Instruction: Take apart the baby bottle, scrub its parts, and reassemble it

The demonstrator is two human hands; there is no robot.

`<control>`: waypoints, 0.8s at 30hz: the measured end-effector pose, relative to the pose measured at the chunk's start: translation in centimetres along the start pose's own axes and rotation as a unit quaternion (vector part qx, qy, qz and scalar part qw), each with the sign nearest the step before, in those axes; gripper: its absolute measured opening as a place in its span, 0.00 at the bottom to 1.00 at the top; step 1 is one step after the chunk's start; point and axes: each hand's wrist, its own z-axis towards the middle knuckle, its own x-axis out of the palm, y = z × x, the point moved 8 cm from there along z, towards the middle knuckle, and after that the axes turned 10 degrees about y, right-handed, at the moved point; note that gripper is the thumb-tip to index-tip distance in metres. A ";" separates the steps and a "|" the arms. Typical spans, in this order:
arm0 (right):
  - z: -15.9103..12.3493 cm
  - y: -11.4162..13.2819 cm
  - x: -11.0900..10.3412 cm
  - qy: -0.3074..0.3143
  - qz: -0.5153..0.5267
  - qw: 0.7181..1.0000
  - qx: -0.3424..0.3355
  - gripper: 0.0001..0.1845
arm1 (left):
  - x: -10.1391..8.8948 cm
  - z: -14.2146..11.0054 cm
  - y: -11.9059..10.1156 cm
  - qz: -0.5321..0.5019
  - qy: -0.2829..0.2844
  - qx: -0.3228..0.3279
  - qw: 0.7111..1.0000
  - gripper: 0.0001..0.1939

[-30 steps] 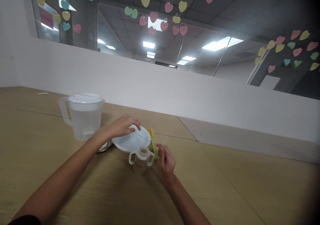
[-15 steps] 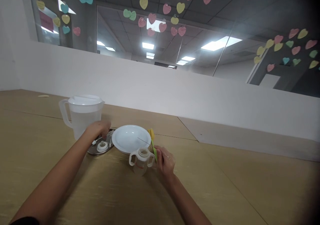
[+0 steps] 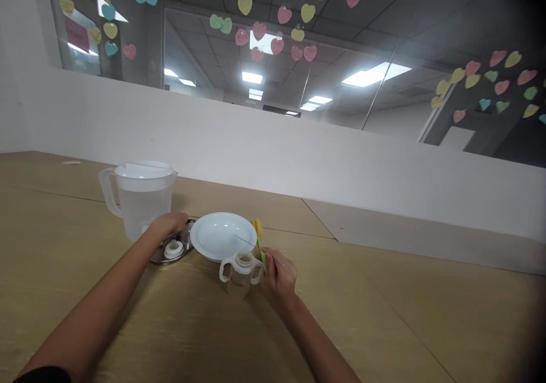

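My left hand (image 3: 171, 223) is over the back of an oval metal tray (image 3: 164, 262), fingers curled down and their tips hidden. A small white piece (image 3: 147, 223) shows behind its wrist. On the tray are a white bottle cap with a nipple (image 3: 174, 250) and a clear dome-like cover (image 3: 186, 234). My right hand (image 3: 279, 272) pinches a thin wire-like rod (image 3: 245, 240) that reaches over the white bowl (image 3: 217, 229). Beside those fingers is a green-handled brush (image 3: 258, 238) with a yellow head. A clear two-handled baby bottle (image 3: 241, 275), uncapped, stands upright in front of the bowl.
A lidded clear plastic jug (image 3: 145, 201) with water stands behind the tray. A flat pale piece (image 3: 71, 162) lies at the far left of the wooden table (image 3: 191, 337). A white wall (image 3: 256, 144) and windows with heart-shaped notes rise behind.
My left hand has lowered slightly toward the tray. The small white-ended stick has shifted from the tray's left side to behind my wrist. My right hand has barely moved.
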 end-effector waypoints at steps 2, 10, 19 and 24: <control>0.1 0.0 0.0 0.001 0.001 1.000 0.004 0.13 | -0.1 0.2 -0.1 0.004 -0.011 0.004 1.000 0.08; 0.4 0.4 -0.7 -0.017 0.016 1.000 -0.001 0.13 | -3.0 -0.8 0.6 0.032 -0.096 -0.013 0.995 0.03; -0.3 1.8 -2.2 -0.077 0.010 0.996 -0.042 0.13 | -7.5 -7.2 -6.5 0.049 -0.235 0.158 0.958 0.12; -0.4 3.8 -2.4 -0.056 -0.033 0.991 -0.116 0.15 | -5.9 -8.2 -11.3 0.025 -0.207 0.324 0.923 0.12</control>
